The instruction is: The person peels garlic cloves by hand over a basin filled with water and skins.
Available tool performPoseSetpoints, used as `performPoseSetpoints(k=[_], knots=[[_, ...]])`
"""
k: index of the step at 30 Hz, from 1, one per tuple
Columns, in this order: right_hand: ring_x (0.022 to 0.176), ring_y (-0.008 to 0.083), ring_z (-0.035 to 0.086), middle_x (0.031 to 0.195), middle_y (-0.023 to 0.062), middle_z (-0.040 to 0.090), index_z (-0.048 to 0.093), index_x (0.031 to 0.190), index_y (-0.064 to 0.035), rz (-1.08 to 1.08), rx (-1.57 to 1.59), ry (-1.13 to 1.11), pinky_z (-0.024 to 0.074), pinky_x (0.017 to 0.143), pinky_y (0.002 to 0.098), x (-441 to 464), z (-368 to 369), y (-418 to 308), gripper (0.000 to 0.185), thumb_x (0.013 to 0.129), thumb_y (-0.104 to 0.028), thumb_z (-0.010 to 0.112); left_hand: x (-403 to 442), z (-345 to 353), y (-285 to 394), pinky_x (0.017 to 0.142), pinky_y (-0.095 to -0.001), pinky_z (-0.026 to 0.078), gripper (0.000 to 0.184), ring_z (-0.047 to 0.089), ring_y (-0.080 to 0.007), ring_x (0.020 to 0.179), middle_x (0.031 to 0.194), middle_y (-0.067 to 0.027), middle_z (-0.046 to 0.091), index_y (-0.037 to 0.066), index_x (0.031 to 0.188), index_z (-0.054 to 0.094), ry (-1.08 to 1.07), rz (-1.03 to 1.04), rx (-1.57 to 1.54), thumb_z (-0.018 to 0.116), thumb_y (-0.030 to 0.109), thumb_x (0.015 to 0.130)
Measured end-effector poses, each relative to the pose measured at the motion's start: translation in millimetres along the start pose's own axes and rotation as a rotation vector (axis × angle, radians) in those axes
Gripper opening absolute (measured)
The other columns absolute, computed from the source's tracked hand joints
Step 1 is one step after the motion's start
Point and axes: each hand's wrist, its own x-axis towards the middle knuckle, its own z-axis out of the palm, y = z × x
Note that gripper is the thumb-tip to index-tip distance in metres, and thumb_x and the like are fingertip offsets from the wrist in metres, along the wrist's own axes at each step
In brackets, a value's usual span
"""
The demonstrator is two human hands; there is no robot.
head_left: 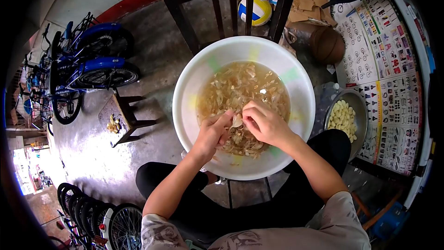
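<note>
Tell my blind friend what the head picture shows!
Someone's left hand and right hand work close together over a white tub of water and papery skins. A bowl of pale cloves sits at right; bicycles stand at left.

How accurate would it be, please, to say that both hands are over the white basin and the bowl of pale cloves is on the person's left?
Only the side is wrong: the head view shows the bowl of pale cloves on the person's right. The left hand and right hand are indeed over the white basin.
</note>
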Motion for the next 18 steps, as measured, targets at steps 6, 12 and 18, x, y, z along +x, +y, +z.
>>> performPoseSetpoints(k=[6, 12, 18], knots=[[0.077, 0.0281, 0.063, 0.090, 0.0087, 0.061, 0.059, 0.100, -0.0036, 0.057, 0.089, 0.008, 0.0525, 0.066, 0.0372, 0.1, -2.5, 0.5, 0.018, 0.084, -0.003, 0.068, -3.6, -2.3, 0.9, 0.047, -0.0220, 0.028, 0.033, 0.041, -0.0043, 0.054, 0.070, 0.0021, 0.056, 0.001, 0.116, 0.069, -0.044, 0.068, 0.196, 0.066, 0.027, 0.095], [0.076, 0.0276, 0.065, 0.089, 0.0075, 0.064, 0.067, 0.096, -0.0056, 0.036, 0.101, 0.015, 0.0536, 0.065, 0.0363, -1.6, -3.8, 0.8, 0.014, 0.083, -0.004, 0.070, 1.2, -0.9, -11.5, 0.067, -0.0245, 0.051, 0.034, 0.063, -0.0089, 0.081, 0.097, -0.0098, 0.073, -0.001, 0.119, 0.068, -0.027, 0.264, 0.392, 0.074, 0.013, 0.088], [0.075, 0.0265, 0.067, 0.090, 0.0070, 0.065, 0.068, 0.091, -0.0029, 0.052, 0.027, 0.094, 0.0549, 0.065, 0.0347, -9.0, 3.7, -2.9, 0.011, 0.081, -0.001, 0.070, 1.9, 3.5, -17.1, 0.078, -0.0261, 0.053, 0.033, 0.066, -0.0097, 0.088, 0.101, -0.0121, 0.074, -0.003, 0.115, 0.069, 0.062, 0.465, 0.553, 0.076, 0.010, 0.086]])
